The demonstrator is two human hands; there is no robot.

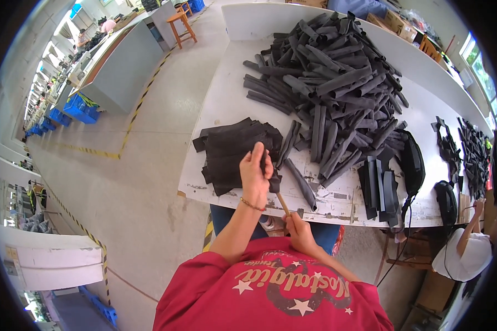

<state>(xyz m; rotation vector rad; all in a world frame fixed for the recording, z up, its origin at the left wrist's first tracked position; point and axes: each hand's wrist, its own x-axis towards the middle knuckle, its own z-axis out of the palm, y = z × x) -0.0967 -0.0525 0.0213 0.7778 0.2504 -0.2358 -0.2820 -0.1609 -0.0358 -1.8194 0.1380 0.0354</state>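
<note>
My left hand [255, 175] is closed around a dark fabric piece [274, 184], its thumb pointing away from me. Just below and to the right, my right hand [301, 234] grips a thin wooden stick [283, 203] near its lower end. The stick's upper end meets the fabric under my left hand; whether it goes inside cannot be seen. Behind my left hand lies a stack of flat black fabric pieces [226, 145]. A loose black fabric tube [301, 184] rests on the table right of the stick.
A large heap of black fabric tubes [342, 83] covers the middle and far part of the white table [215, 118]. Folded dark strips [379, 187] and a black bag-like thing [412, 163] lie to the right. Another person [463, 254] sits at the far right.
</note>
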